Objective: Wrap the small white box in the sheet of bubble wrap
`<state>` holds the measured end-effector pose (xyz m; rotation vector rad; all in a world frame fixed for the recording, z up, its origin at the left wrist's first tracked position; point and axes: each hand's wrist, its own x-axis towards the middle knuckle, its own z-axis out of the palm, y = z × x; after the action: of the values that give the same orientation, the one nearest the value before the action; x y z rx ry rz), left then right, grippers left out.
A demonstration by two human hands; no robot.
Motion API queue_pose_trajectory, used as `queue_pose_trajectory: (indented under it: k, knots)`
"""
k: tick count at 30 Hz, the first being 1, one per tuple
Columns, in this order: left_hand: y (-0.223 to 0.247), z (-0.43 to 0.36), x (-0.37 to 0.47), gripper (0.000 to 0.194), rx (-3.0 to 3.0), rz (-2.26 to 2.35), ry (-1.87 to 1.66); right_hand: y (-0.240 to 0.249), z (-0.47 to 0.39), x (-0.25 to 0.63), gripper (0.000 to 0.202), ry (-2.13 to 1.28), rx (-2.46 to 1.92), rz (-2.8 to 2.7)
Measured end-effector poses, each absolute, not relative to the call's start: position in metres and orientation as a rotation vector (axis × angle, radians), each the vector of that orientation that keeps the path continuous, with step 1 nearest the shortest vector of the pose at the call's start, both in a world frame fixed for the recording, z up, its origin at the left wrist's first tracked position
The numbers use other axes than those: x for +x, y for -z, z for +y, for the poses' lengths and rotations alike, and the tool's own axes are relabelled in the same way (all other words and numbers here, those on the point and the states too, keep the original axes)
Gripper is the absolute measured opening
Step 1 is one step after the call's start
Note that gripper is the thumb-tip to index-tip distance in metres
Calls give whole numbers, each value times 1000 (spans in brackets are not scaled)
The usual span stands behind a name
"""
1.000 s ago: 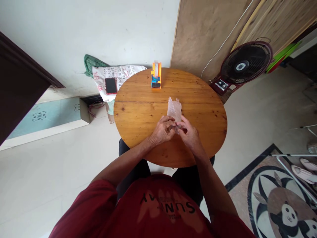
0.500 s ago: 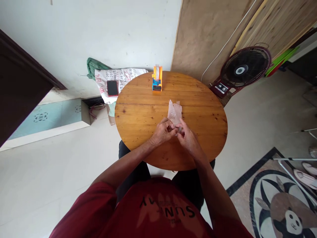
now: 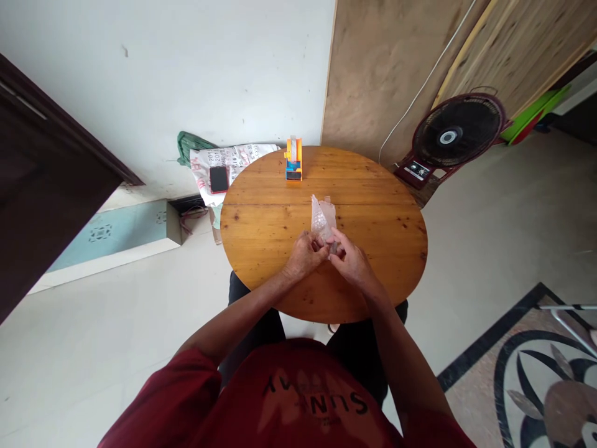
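A crumpled sheet of clear bubble wrap [image 3: 323, 216] lies on the round wooden table [image 3: 265, 249], its near end between my two hands. My left hand [image 3: 305, 254] pinches that end from the left side, fingers curled inward. Opposite it, my right hand [image 3: 351, 258] grips the same end with thumb and fingers. A small greyish bit shows between the fingertips; I cannot make out what it is. Farther back on the table stands an orange and blue tape dispenser [image 3: 293, 163], apart from both hands.
Left of the table, a phone [image 3: 219, 179] lies on a white printed sack [image 3: 200, 171]. A dark red fan [image 3: 450, 134] stands on the right by the wooden panel. The white wall [image 3: 209, 68] rises behind the table.
The view has shifted slightly, so the surroundings appear displaced. My fingers have moved a little at the near end of the bubble wrap; both hands keep hold of it.
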<state>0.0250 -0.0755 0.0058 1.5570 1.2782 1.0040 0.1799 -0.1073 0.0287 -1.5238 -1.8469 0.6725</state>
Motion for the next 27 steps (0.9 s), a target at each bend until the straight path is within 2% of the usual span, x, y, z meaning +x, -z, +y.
queue_pose_trajectory:
  k: [7,12,18,23,27]
  knots:
    - [-2,-87,21,18,1491,1165,-957,-32,-119,188,66,-716,-1503,-1892]
    - [-6,-54,13,5,1575,1217,-1118,-33,-118,189,65,-753,-1496,-1892]
    - [-11,-25,21,11,1392,1271,-837,-27,-118,191,62,-737,-1473,-1905]
    - [-19,-16,26,24,1320,1218,-716,-26,-117,191,63,-713,-1452,-1925]
    - [-18,-1,29,23,1197,1232,-694,-25,-116,191,63,-703,-1436,-1937]
